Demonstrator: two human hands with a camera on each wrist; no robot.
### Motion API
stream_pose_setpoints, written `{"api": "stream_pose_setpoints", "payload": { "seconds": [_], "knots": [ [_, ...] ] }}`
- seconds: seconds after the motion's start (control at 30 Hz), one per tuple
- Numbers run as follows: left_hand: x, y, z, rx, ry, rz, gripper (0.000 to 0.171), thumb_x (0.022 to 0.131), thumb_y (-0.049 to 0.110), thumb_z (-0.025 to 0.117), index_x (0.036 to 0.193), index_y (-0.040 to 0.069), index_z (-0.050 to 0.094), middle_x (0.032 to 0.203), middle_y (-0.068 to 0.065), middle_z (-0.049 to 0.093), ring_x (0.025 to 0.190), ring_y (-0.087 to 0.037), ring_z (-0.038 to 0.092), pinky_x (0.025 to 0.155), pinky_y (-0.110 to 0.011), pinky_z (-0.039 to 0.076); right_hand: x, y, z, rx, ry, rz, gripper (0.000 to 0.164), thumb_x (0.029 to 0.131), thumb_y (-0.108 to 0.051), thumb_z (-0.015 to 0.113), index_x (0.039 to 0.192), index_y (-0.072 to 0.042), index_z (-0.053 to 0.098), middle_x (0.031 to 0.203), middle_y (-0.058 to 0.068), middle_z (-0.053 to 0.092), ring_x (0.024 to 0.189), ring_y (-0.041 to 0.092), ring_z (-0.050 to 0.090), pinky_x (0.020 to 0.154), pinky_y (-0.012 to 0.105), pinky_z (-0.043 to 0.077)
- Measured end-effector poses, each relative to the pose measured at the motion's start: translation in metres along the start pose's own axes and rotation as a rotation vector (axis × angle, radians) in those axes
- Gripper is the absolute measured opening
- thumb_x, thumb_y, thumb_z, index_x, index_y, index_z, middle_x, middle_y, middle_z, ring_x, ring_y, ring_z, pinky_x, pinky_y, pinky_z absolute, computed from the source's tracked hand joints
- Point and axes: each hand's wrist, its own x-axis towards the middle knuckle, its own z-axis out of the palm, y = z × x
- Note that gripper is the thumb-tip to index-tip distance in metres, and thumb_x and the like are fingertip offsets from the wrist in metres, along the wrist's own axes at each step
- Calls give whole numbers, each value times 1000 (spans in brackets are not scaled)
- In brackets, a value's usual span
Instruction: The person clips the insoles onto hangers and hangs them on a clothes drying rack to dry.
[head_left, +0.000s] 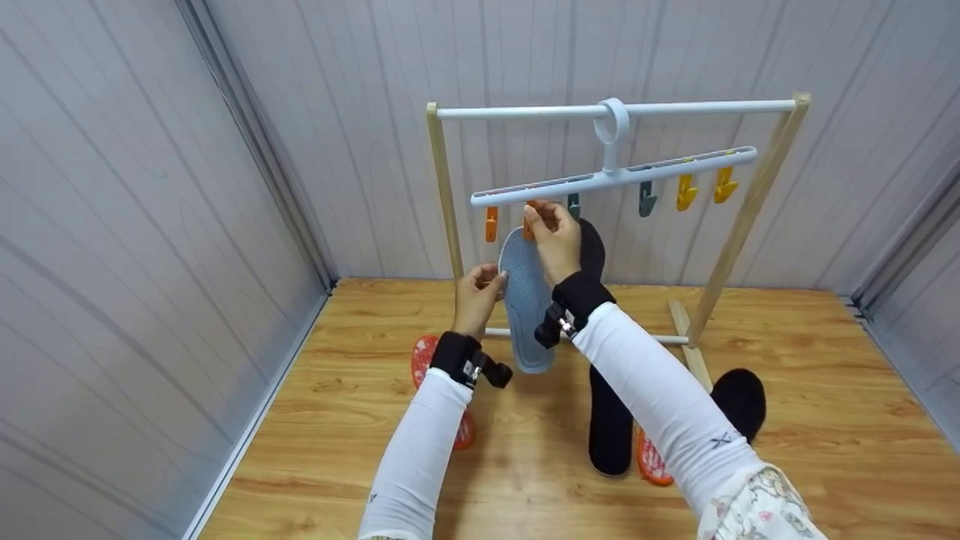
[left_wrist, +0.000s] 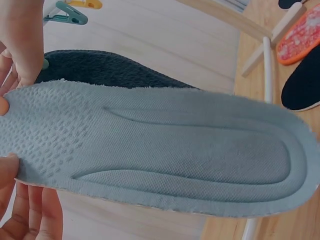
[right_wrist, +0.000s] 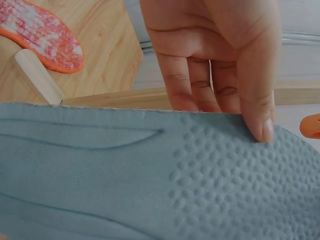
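A grey-blue insole (head_left: pixel 529 307) hangs upright, toe end up, below the left half of a white clip hanger (head_left: pixel 540 192). My left hand (head_left: pixel 478 296) pinches its left edge; in the right wrist view the thumb of that left hand (right_wrist: pixel 215 60) lies on the dimpled face. At the insole's top, my right hand (head_left: pixel 556 236) pinches an orange clip (head_left: pixel 529 225). Another orange clip (head_left: pixel 491 224) hangs to the left. Behind the right hand, a black insole (head_left: pixel 593 244) hangs by a dark green clip (head_left: pixel 574 205), partly hidden.
The hanger hooks over a white rail (head_left: pixel 705 108) on a wooden stand (head_left: pixel 750 217). A green clip (head_left: pixel 646 199) and two yellow clips (head_left: pixel 686 193) hang at right. On the wooden floor lie black insoles (head_left: pixel 610 424) and red-and-white insoles (head_left: pixel 425 358). Walls stand behind and at both sides.
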Motion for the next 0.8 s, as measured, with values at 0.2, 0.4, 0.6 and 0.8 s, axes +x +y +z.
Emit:
{"api": "stream_pose_setpoints", "payload": {
  "seconds": [0.2, 0.4, 0.6, 0.8],
  "knots": [
    [0, -2, 0, -15, 7, -24, 16, 89, 3, 62, 101, -7, 62, 81, -1, 57, 73, -10, 54, 65, -20, 50, -3, 1, -2, -5, -24, 3, 30, 91, -15, 63, 114, 5, 59, 104, 12, 62, 89, 14, 56, 73, 21, 48],
    [-2, -3, -2, 17, 12, -8, 17, 88, 1, 61, 101, -9, 62, 84, -5, 59, 75, -10, 54, 71, -21, 50, -5, 3, -6, -22, -11, -6, 37, 90, -15, 64, 120, 6, 58, 112, 18, 62, 98, 20, 58, 80, 22, 47],
    [-7, -10, -11, 33, 45, -16, 18, 88, 4, 62, 102, -7, 64, 86, -6, 63, 75, -10, 56, 72, -22, 50, -6, 5, -6, 4, 8, 8, 37, 88, -14, 67, 119, 5, 60, 109, 18, 63, 94, 19, 59, 79, 22, 49],
    [-25, -20, -26, -4, 40, -55, 17, 89, 4, 61, 102, -7, 63, 83, -3, 61, 75, -11, 56, 72, -23, 50, -9, 8, -7, 37, 1, -3, 37, 87, -8, 67, 119, 8, 58, 111, 21, 62, 96, 21, 61, 81, 25, 52]
  ]
}}
